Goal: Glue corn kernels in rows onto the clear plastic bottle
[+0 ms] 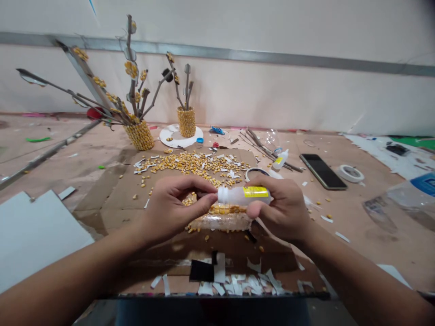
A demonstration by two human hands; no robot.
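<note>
A small white glue bottle (240, 195) with a yellow label lies sideways in my right hand (285, 206), its fingers wrapped around the base end. My left hand (181, 201) is closed at the bottle's other end, thumb and forefinger pinched by the white neck; the tip there is hidden by the fingers. Just beneath, a clear plastic bottle (217, 222) rests on its side on the cardboard (136, 226), with a row of corn kernels along its upper side. Loose yellow corn kernels (190, 163) are heaped behind my hands, mixed with white scraps.
Two kernel-covered pots, one larger (139, 135) and one smaller (186, 121), hold twigs at the back. To the right are a second glue bottle (280, 160), a phone (322, 171) and a tape roll (350, 173). White paper scraps (238, 284) litter the front edge.
</note>
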